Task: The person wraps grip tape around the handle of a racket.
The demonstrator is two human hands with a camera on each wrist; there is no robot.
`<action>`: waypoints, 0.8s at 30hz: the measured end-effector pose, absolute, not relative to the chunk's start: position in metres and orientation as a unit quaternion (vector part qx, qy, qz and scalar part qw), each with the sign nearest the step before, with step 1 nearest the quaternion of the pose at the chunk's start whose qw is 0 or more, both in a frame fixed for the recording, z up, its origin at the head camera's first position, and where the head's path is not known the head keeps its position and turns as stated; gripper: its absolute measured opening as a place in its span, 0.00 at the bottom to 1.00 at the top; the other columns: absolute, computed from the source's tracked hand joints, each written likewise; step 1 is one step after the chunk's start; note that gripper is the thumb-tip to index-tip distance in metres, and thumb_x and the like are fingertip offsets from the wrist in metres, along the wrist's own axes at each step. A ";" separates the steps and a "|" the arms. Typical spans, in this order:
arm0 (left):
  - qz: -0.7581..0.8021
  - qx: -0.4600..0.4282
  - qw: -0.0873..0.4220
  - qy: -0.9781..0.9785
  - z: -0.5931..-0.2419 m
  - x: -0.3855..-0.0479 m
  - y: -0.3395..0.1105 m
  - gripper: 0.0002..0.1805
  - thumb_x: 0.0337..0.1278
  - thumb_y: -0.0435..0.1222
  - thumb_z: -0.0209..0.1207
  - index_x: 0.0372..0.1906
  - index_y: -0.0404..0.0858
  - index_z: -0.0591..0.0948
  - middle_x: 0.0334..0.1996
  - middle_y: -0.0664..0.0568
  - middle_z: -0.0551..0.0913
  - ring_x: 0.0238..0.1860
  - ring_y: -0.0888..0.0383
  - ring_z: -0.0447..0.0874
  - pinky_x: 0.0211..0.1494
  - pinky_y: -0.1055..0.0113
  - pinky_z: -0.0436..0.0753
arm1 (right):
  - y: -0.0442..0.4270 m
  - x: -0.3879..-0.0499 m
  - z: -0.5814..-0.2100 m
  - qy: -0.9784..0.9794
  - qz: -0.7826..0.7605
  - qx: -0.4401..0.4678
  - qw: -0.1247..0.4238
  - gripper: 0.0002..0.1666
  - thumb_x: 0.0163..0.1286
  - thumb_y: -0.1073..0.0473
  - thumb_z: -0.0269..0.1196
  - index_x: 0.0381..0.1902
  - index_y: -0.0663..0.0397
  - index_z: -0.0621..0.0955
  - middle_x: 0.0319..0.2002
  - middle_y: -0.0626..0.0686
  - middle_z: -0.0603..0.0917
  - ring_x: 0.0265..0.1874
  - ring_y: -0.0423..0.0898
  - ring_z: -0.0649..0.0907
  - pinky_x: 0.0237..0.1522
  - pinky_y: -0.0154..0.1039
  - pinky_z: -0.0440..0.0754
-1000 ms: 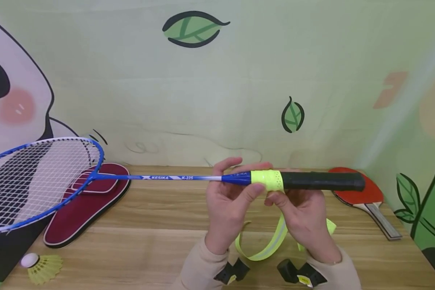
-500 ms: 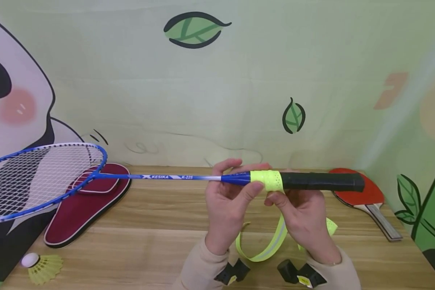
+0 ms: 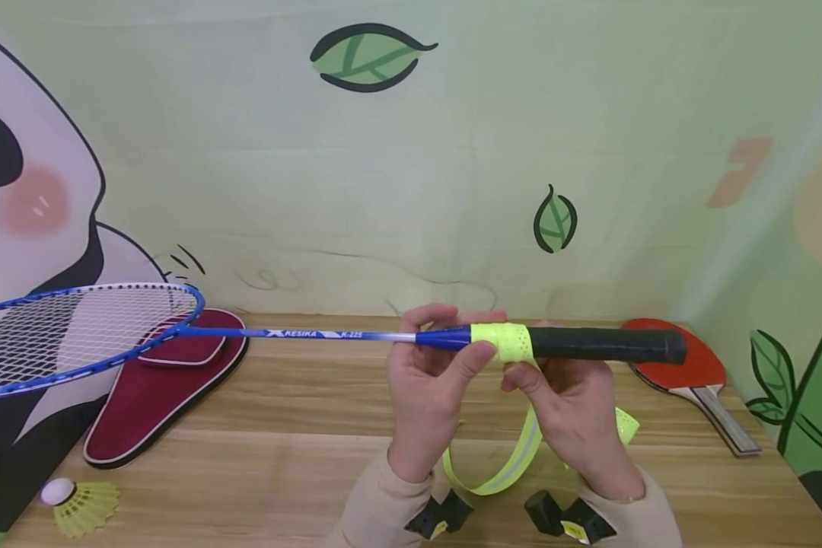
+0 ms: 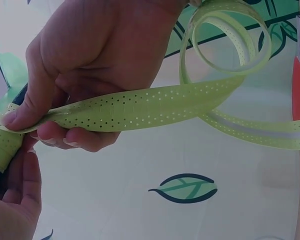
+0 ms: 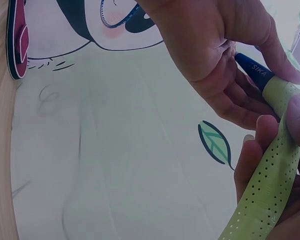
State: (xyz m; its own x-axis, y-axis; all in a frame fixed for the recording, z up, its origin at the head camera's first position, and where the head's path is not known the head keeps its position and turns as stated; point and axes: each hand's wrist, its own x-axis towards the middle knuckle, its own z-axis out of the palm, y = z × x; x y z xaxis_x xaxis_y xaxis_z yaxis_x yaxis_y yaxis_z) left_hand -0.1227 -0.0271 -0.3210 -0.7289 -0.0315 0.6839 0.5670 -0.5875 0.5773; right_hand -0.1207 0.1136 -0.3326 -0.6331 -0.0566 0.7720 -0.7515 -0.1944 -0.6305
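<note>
A blue badminton racket [image 3: 345,335] is held level above the table, its head to the left and its black handle [image 3: 606,345] to the right. Bright yellow perforated grip tape [image 3: 501,341] wraps the handle's upper end beside the blue cone. My left hand [image 3: 431,388] grips the racket there, thumb on the tape wrap and fingers behind. Just right of it, my right hand [image 3: 575,415] pinches the tape between thumb and fingers under the handle. From that pinch the loose tape [image 4: 140,107] trails away and curls; in the head view it hangs below the hands.
A maroon paddle case [image 3: 157,403] lies at the left, partly behind the racket head. A yellow shuttlecock [image 3: 78,504] is at the front left. The red table tennis paddle [image 3: 699,373] lies at the right, on the wooden table [image 3: 301,472] before a printed backdrop.
The racket has rolled slightly about its shaft, so its head looks narrower and flatter. Both hands stay almost in place, with the same hold on handle and tape.
</note>
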 end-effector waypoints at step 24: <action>-0.823 -0.326 0.193 -0.424 -0.321 -0.124 -0.027 0.17 0.57 0.31 0.66 0.47 0.40 0.71 0.43 0.48 0.87 0.45 0.52 0.86 0.46 0.67 0.84 | 0.119 -0.121 -0.331 -0.604 0.670 0.356 0.245 0.08 0.63 0.75 0.63 0.40 0.71 0.78 0.29 0.54 0.79 0.21 0.45 0.78 0.25 0.33 0.79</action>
State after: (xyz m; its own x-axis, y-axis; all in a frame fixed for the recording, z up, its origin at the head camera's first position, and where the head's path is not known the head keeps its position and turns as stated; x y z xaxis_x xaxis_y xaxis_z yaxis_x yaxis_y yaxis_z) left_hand -0.1239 -0.0273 -0.3208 -0.7135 -0.0409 0.6995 0.5932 -0.5666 0.5719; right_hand -0.1213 0.1192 -0.3310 -0.6272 -0.1019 0.7721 -0.7575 -0.1504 -0.6352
